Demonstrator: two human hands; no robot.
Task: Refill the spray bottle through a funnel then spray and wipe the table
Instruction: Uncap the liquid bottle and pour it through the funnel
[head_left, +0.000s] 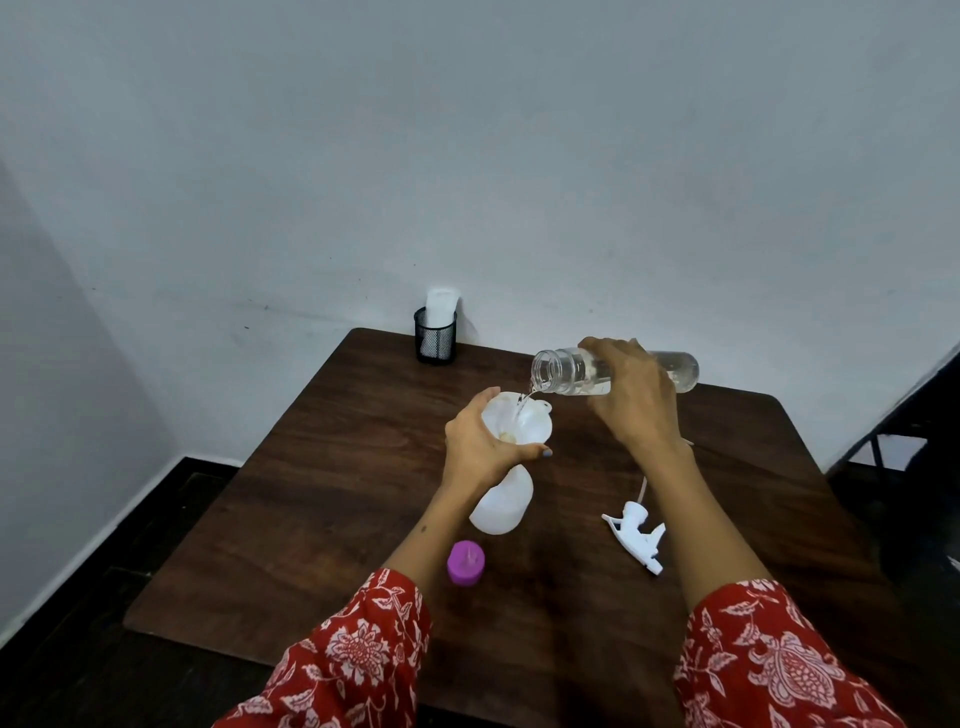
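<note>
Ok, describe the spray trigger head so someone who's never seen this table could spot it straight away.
Start at the dark wooden table and look toward its near right part, beside the person's right forearm. The spray trigger head lies there on its side, detached, with its thin tube pointing away. It is the only white angular piece; the purple cap and the white spray bottle to its left are rounded.

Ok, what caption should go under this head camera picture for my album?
Right hand tips a clear bottle, pouring water into the white funnel that the left hand steadies on the spray bottle.
</note>
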